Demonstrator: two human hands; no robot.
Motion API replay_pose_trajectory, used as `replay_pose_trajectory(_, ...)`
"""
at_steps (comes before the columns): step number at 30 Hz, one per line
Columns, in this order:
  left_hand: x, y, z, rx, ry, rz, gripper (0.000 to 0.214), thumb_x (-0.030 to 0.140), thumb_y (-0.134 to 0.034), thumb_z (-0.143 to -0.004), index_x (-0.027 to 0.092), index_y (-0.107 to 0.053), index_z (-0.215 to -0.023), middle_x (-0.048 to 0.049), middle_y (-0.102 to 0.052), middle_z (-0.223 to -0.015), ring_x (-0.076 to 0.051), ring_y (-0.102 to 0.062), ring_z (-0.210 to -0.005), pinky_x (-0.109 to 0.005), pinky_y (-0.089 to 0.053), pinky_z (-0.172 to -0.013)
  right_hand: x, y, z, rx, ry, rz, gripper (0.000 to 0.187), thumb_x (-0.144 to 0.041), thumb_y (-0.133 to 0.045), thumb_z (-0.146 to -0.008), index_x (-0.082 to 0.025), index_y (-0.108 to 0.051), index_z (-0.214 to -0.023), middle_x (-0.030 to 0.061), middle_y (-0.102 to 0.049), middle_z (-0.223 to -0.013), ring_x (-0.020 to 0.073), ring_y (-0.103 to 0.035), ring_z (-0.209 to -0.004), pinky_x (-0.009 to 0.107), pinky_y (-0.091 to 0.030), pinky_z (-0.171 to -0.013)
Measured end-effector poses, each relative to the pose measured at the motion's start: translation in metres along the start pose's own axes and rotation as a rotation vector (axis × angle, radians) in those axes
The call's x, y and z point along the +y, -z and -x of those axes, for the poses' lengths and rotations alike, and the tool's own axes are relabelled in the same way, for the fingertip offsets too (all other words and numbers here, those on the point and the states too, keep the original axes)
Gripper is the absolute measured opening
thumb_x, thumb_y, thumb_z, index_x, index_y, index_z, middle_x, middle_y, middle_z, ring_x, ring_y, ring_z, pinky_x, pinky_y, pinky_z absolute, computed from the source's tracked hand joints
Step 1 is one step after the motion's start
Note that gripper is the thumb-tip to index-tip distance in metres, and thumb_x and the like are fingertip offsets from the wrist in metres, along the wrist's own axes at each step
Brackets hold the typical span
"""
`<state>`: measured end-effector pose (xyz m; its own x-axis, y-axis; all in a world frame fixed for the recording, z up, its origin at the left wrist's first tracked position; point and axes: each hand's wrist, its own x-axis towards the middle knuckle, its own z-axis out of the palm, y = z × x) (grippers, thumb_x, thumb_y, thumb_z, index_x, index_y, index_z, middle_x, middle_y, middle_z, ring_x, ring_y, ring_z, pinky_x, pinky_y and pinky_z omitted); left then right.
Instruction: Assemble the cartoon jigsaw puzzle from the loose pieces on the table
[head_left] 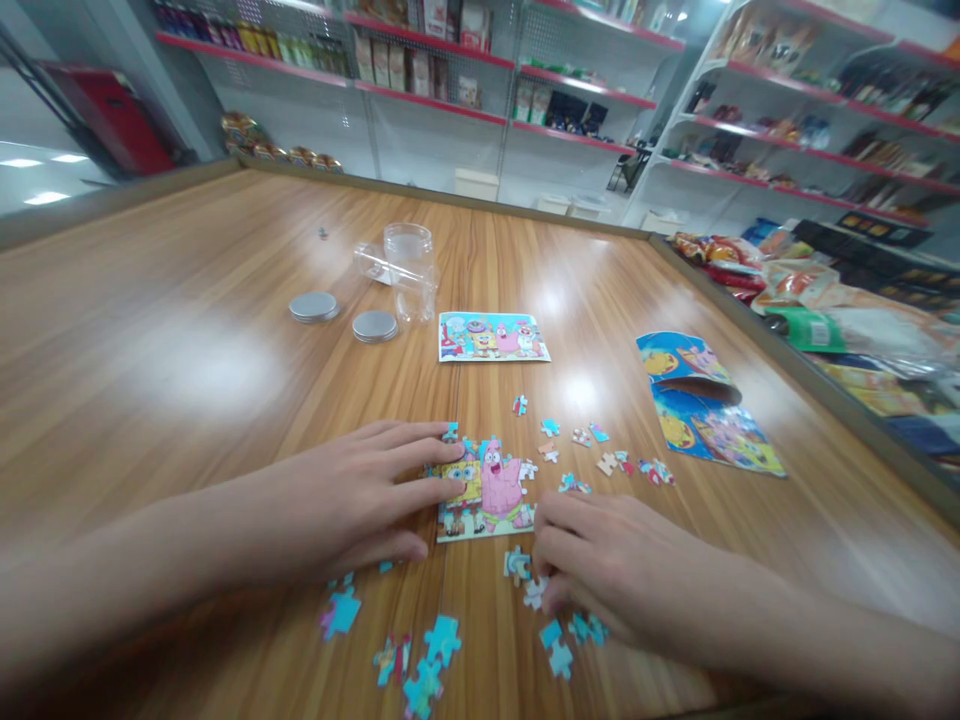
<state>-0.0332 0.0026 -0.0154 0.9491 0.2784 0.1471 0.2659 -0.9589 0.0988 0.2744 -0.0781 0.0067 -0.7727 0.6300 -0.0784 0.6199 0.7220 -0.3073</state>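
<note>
A partly assembled cartoon jigsaw puzzle (491, 492) lies on the wooden table (187, 340) in front of me. My left hand (360, 500) rests flat on the puzzle's left edge, fingers stretched out and pressing on it. My right hand (600, 565) lies just right of and below the puzzle, fingers curled down over loose pieces (525, 578); I cannot make out whether it grips one. More loose pieces (420, 665) are scattered near the table's front edge, and several others (600, 450) lie to the puzzle's upper right.
A printed reference picture (493, 337) lies beyond the puzzle. A torn blue puzzle bag (701, 405) sits to the right. Two clear plastic jars (409, 265) and two metal lids (341, 315) stand farther back. Snack packets (840, 320) and store shelves (570, 100) surround the table.
</note>
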Motion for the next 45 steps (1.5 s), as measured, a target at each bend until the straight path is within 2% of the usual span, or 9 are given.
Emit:
replay_pose_trajectory(5, 0.0, 0.0, 0.0, 0.015, 0.013, 0.046, 0.052, 0.039, -0.065, -0.094, 0.03, -0.049, -0.143, -0.0064, -0.052, -0.148, -0.031, -0.047, -0.139, -0.048, -0.047, -0.112, 0.004, 0.002, 0.002, -0.043, 0.085, -0.131, 0.006, -0.02, -0.056, -0.097, -0.019, -0.057, -0.091, 0.0018, -0.063, -0.089, 0.0139, -0.055, -0.078, 0.027, -0.041, -0.067)
replay_pose_trajectory(7, 0.0, 0.001, -0.001, 0.023, 0.018, 0.066, 0.052, 0.04, -0.066, -0.094, 0.03, -0.051, -0.142, -0.0064, -0.053, -0.147, -0.03, -0.047, -0.138, -0.047, -0.046, -0.113, 0.007, 0.001, 0.001, -0.022, 0.115, -0.174, 0.006, -0.015, -0.054, -0.095, -0.019, -0.058, -0.097, 0.0013, -0.063, -0.087, 0.0138, -0.054, -0.078, 0.026, -0.041, -0.067)
replay_pose_trajectory(12, 0.001, 0.0, -0.001, 0.0, 0.02, 0.043, 0.052, 0.04, -0.063, -0.095, 0.029, -0.049, -0.144, -0.0065, -0.051, -0.149, -0.031, -0.046, -0.139, -0.049, -0.045, -0.113, 0.013, 0.004, -0.002, 0.059, -0.004, -0.157, 0.012, -0.022, -0.054, -0.098, -0.018, -0.062, -0.106, 0.0052, -0.065, -0.099, 0.0159, -0.058, -0.086, 0.028, -0.042, -0.073)
replay_pose_trajectory(19, 0.002, 0.001, -0.001, 0.006, 0.033, 0.058, 0.052, 0.04, -0.066, -0.094, 0.029, -0.05, -0.142, -0.0068, -0.052, -0.148, -0.031, -0.047, -0.139, -0.048, -0.045, -0.113, 0.009, 0.015, 0.0, -0.004, -0.008, -0.036, 0.012, -0.018, -0.051, -0.096, -0.019, -0.061, -0.102, 0.0047, -0.063, -0.1, 0.0165, -0.055, -0.082, 0.031, -0.037, -0.067)
replay_pose_trajectory(26, 0.002, 0.002, -0.002, 0.025, 0.022, 0.06, 0.05, 0.039, -0.065, -0.094, 0.028, -0.051, -0.142, -0.0074, -0.053, -0.147, -0.031, -0.047, -0.139, -0.047, -0.044, -0.114, 0.01, 0.017, 0.0, -0.13, 0.049, 0.07, 0.019, -0.01, -0.052, -0.086, -0.02, -0.059, -0.101, 0.0056, -0.061, -0.103, 0.0166, -0.055, -0.079, 0.03, -0.029, -0.058)
replay_pose_trajectory(32, 0.002, 0.002, -0.002, 0.011, 0.023, 0.054, 0.05, 0.039, -0.064, -0.095, 0.029, -0.05, -0.142, -0.0074, -0.054, -0.147, -0.031, -0.048, -0.137, -0.049, -0.045, -0.113, 0.009, 0.021, 0.0, -0.143, 0.046, -0.012, 0.009, -0.013, -0.056, -0.085, -0.019, -0.055, -0.093, 0.0059, -0.061, -0.1, 0.0163, -0.053, -0.078, 0.029, -0.032, -0.059)
replay_pose_trajectory(38, 0.003, 0.004, -0.003, -0.01, 0.016, 0.04, 0.048, 0.039, -0.063, -0.095, 0.027, -0.051, -0.141, -0.0081, -0.052, -0.148, -0.032, -0.047, -0.137, -0.05, -0.045, -0.112, 0.011, 0.017, 0.002, -0.159, 0.118, -0.162, 0.016, -0.007, -0.055, -0.084, -0.018, -0.058, -0.095, 0.0029, -0.063, -0.088, 0.0148, -0.056, -0.077, 0.028, -0.038, -0.064)
replay_pose_trajectory(41, 0.004, 0.004, -0.004, -0.007, 0.016, 0.044, 0.049, 0.038, -0.062, -0.096, 0.027, -0.05, -0.142, -0.0081, -0.053, -0.147, -0.032, -0.048, -0.137, -0.051, -0.045, -0.111, 0.01, 0.017, 0.001, -0.12, 0.049, -0.089, 0.012, -0.011, -0.055, -0.089, -0.019, -0.059, -0.098, 0.0037, -0.063, -0.089, 0.0167, -0.057, -0.079, 0.03, -0.038, -0.064)
replay_pose_trajectory(45, 0.004, 0.004, -0.005, 0.019, 0.026, 0.071, 0.05, 0.037, -0.064, -0.095, 0.028, -0.05, -0.142, -0.008, -0.054, -0.146, -0.031, -0.049, -0.137, -0.049, -0.045, -0.112, 0.01, 0.02, 0.001, -0.088, -0.055, 0.021, 0.006, -0.014, -0.055, -0.092, -0.018, -0.058, -0.093, 0.0053, -0.062, -0.096, 0.0167, -0.057, -0.078, 0.03, -0.036, -0.063)
